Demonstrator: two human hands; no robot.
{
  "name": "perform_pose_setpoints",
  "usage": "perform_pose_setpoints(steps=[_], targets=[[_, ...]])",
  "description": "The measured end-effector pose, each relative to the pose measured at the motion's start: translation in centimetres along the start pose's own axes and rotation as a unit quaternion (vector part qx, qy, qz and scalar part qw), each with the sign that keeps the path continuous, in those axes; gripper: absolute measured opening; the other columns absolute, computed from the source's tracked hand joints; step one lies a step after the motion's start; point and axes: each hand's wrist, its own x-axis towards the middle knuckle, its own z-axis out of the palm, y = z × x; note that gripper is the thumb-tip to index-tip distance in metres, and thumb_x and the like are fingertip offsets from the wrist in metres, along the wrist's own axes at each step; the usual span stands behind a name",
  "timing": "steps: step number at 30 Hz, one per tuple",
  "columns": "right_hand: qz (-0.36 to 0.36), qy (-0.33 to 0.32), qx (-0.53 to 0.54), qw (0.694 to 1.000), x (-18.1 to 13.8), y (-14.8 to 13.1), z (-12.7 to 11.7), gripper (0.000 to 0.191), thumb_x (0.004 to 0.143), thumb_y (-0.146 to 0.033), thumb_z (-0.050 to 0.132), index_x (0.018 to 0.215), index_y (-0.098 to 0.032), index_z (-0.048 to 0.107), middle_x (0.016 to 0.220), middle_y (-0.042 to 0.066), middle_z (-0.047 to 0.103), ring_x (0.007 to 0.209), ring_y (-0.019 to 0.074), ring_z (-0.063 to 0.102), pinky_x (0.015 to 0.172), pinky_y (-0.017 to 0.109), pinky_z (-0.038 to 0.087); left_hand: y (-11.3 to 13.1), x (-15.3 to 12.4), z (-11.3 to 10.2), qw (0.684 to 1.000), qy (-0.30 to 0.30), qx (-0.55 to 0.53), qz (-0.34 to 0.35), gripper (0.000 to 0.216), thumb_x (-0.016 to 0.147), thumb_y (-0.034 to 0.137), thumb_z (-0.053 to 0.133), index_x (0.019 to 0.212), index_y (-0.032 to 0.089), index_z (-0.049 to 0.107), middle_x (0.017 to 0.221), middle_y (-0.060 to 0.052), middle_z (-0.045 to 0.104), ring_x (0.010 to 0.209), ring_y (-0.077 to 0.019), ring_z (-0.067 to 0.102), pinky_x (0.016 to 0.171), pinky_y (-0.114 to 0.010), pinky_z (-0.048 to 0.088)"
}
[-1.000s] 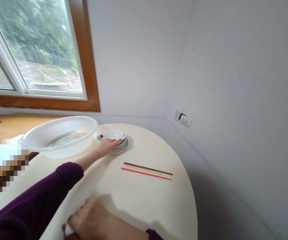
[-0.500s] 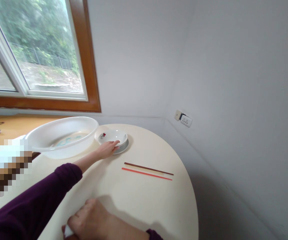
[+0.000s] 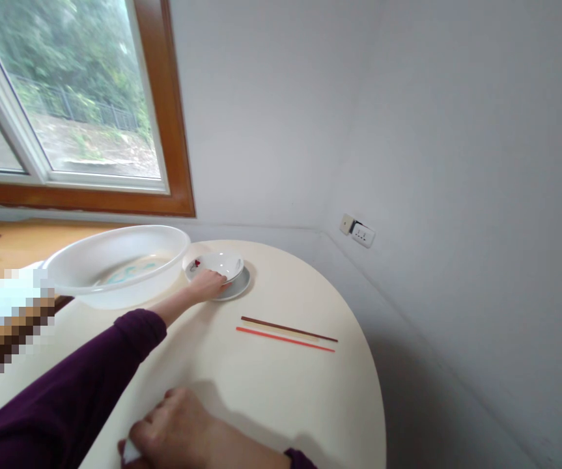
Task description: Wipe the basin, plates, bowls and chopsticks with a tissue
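The left hand is stretched far out to the middle of the frame, its arm in a dark purple sleeve that comes in from the lower left. Its fingers are bent over the near rim of a small white bowl and grip it there; the thumb is hidden. The bowl has a small red mark on its left inner side. It sits on a pale saucer, just left of the centre of the picture, on the far part of the round cream worktop.

Just beside the bowl, to its left, stands a large white plastic basin. I cannot tell if the two touch.

The right hand rests on the worktop at the bottom edge of the frame. Its fingers are closed around a small white thing, of which only a corner shows, so I cannot say what it is.

Between the two hands, a little right of centre, lie a brown chopstick and a red chopstick, side by side and almost parallel, well apart from the bowl.

A window with a wooden frame fills the upper left, and a wall socket is on the grey wall at the right.
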Motion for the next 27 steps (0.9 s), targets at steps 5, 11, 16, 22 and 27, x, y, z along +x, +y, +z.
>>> perform_pose_setpoints(steps=[5, 11, 16, 22, 27], targets=[[0.011, -0.051, 0.004, 0.999, 0.0, 0.0, -0.6, 0.022, 0.077, -0.038, 0.052, 0.074, -0.018, 0.061, 0.056, 0.000, 0.067, 0.050, 0.0155, 0.062, 0.056, 0.029, 0.052, -0.5, 0.5, -1.7, 0.999, 0.017, -0.020, -0.046, 0.051, 0.087, 0.045, 0.030, 0.083, 0.011, 0.068, 0.085, -0.019, 0.068, 0.080, -0.0285, 0.064, 0.068, -0.034, 0.042], [0.015, -0.094, 0.032, 0.995, 0.1, 0.4, -1.1, 0.023, 0.075, -0.038, 0.055, 0.072, -0.017, 0.062, 0.064, 0.001, 0.070, 0.055, 0.0151, 0.064, 0.063, 0.028, 0.051, -0.7, 1.8, -3.1, 0.989, 0.054, -0.089, -0.102, 0.053, 0.084, 0.049, 0.031, 0.073, 0.012, 0.068, 0.074, -0.018, 0.068, 0.078, -0.0266, 0.064, 0.064, -0.030, 0.040], [0.018, -0.103, 0.052, 0.993, 0.2, 0.4, -1.0, 0.025, 0.077, -0.038, 0.053, 0.071, -0.017, 0.063, 0.065, 0.002, 0.070, 0.058, 0.0156, 0.066, 0.065, 0.029, 0.050, -1.5, 2.4, -4.0, 0.962, 0.107, -0.175, -0.178, 0.049, 0.080, 0.050, 0.038, 0.065, 0.012, 0.065, 0.070, -0.016, 0.066, 0.071, -0.0253, 0.062, 0.057, -0.028, 0.037], [0.023, -0.086, 0.036, 0.995, 0.2, 0.4, -0.8, 0.030, 0.081, -0.041, 0.048, 0.072, -0.016, 0.064, 0.064, 0.004, 0.070, 0.055, 0.0171, 0.065, 0.061, 0.030, 0.050, -3.1, 2.7, -4.3, 0.886, 0.185, -0.333, -0.263, 0.041, 0.074, 0.048, 0.048, 0.052, 0.014, 0.055, 0.050, -0.007, 0.055, 0.053, -0.0180, 0.055, 0.044, -0.024, 0.030], [0.014, -0.095, 0.018, 0.995, 0.0, 0.6, -0.7, 0.032, 0.080, -0.044, 0.050, 0.079, -0.016, 0.064, 0.067, 0.002, 0.070, 0.057, 0.0180, 0.066, 0.057, 0.030, 0.051, -4.3, 1.3, -4.9, 0.786, 0.242, -0.488, -0.293, 0.038, 0.068, 0.049, 0.052, 0.053, 0.014, 0.052, 0.047, -0.003, 0.053, 0.046, -0.0151, 0.052, 0.041, -0.023, 0.033]])
